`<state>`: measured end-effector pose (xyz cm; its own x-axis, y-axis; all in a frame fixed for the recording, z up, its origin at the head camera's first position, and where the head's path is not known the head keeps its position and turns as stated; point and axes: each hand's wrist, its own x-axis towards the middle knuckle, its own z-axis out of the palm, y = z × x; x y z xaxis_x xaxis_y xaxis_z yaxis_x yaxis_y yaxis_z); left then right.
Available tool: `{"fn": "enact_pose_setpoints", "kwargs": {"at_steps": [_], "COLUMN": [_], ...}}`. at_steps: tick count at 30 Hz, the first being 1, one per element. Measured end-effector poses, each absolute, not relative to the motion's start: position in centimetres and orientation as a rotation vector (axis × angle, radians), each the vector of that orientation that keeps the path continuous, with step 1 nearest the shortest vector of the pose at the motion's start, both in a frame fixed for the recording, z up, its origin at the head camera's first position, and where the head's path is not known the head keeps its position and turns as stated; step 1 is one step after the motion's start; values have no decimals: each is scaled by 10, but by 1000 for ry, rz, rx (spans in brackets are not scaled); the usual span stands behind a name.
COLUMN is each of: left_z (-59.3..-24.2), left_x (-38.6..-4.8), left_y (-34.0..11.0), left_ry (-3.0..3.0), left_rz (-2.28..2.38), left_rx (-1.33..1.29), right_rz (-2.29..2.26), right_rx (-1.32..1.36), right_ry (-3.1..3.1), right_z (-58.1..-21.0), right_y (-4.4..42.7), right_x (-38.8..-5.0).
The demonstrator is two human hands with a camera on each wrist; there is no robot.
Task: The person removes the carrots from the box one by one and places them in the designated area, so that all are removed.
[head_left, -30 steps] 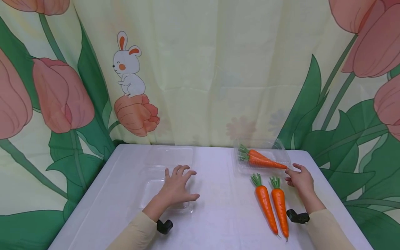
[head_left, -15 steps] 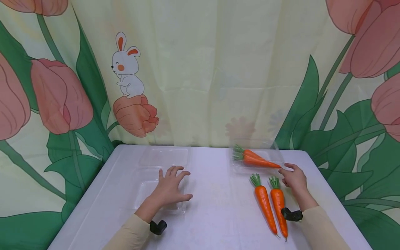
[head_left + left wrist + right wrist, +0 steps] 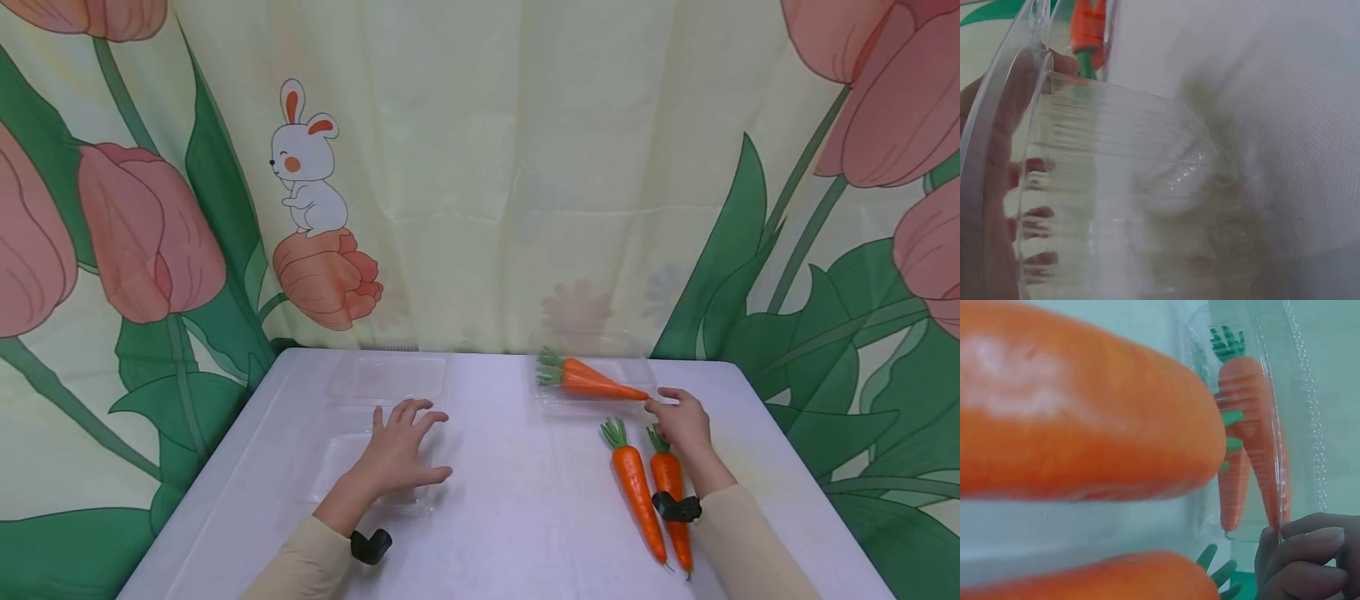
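Observation:
My left hand [image 3: 399,454] is spread at the right side of an open clear plastic box [image 3: 341,454]. In the left wrist view its fingertips [image 3: 1039,212] show through the box's ribbed wall; thumb and fingers are wide apart. My right hand [image 3: 682,421], fingers curled, pinches the right rim of a second clear plastic box [image 3: 555,406], close to a carrot tip. Inside that box lie two orange carrots [image 3: 592,382] with green tops, overlapping. Two more carrots, one on the left [image 3: 636,500] and one partly under the right wrist [image 3: 667,473], lie on the table in front.
A white-covered table [image 3: 495,517] carries everything. The left box's clear lid [image 3: 390,379] lies folded back toward the far edge. Behind hangs a curtain [image 3: 450,167] printed with tulips and a rabbit. A black wrist camera [image 3: 371,546] sits on the left wrist.
Both boxes have slid left along with the hands, the right one farther, its carrots riding inside. The two carrots on the table have stayed put; the right wrist now covers part of one.

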<state>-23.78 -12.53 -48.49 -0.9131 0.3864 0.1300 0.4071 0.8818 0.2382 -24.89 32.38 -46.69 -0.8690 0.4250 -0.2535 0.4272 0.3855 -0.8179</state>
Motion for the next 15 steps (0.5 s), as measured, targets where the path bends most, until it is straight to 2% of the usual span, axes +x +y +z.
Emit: {"fn": "enact_pose_setpoints", "kwargs": {"at_steps": [15], "left_z": [-484], "left_x": [-239], "left_y": [-140], "left_ry": [-2974], "left_rz": [-424], "left_rx": [-603], "right_rz": [-1542], "right_rx": [683], "right_ry": [2578], "right_z": [-465], "right_y": [299], "right_x": [-252]}}
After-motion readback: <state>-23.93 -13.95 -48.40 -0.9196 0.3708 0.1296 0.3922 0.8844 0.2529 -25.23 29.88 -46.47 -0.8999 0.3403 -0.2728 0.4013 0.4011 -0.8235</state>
